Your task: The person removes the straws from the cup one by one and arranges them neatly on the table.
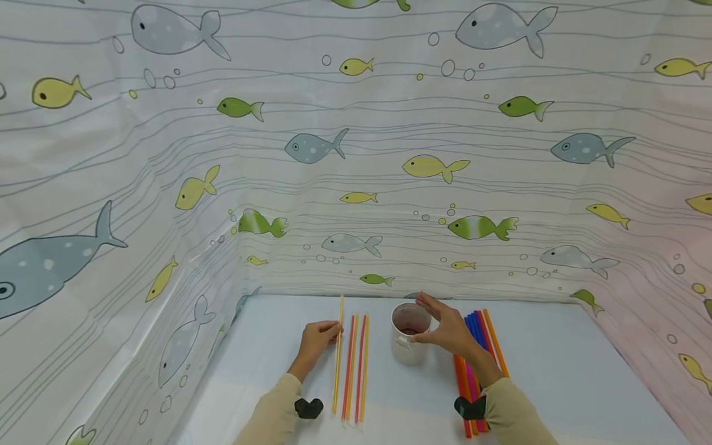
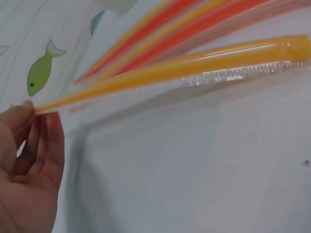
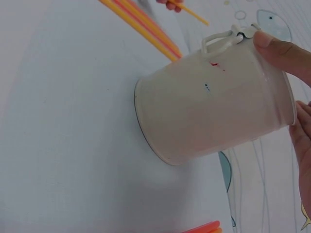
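My left hand [image 1: 319, 341] pinches a yellow straw [image 1: 337, 371] in a clear plastic sleeve between thumb and fingers, near its far end. In the left wrist view the straw [image 2: 194, 63] slants across the frame from the fingertips. Just right of it, several red and yellow straws [image 1: 356, 371] lie side by side on the table. My right hand [image 1: 447, 330] holds a white canister [image 1: 410, 353] by its rim, thumb on the near side and fingers behind. The canister stands upright, and a clasp-like loop [image 3: 218, 44] shows on its side in the right wrist view.
Under and beside my right forearm lie several blue, red, pink and orange straws [image 1: 489, 334]. The white table [image 1: 562, 371] ends at a fish-print curtain [image 1: 311, 272] behind, which also rises on both sides.
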Demonstrator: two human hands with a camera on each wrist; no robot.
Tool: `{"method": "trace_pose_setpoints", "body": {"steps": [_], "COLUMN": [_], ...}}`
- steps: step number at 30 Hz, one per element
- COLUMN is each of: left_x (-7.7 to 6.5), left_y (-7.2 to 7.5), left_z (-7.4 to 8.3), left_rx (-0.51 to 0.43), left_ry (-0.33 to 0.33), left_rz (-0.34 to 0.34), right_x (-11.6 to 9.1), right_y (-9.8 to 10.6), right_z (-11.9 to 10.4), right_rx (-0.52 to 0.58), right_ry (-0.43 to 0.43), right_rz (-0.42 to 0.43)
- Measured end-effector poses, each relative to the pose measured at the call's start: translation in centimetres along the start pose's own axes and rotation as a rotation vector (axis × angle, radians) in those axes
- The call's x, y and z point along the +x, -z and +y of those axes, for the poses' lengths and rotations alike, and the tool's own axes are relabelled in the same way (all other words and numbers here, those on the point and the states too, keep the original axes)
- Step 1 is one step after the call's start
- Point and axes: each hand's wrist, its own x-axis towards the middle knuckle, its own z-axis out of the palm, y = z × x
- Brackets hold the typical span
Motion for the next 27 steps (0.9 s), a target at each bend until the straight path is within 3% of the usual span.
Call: {"method": "trace_pose_setpoints", "body": {"steps": [9,18,27], "left_x": [0.0,-0.3,-0.4], "left_y": [-0.2,-0.7,-0.8], "left_z": [-1.6,-1.6,-1.4], "left_rx": [0.072,0.145,0.153], "left_ry": [0.01,-0.023,-0.033], "left_rz": [0.015,0.03,0.039], "right_x": [0.0,0.0,0.0], "right_y": [-0.2,0.0,-0.1], "right_z": [0.1,0.2,0.2], "right_rx": [0.0,-0.013,-0.008], "right_ry": [0.009,0.025,0.018], "right_rz": [0.001,0.013,0.005]}}
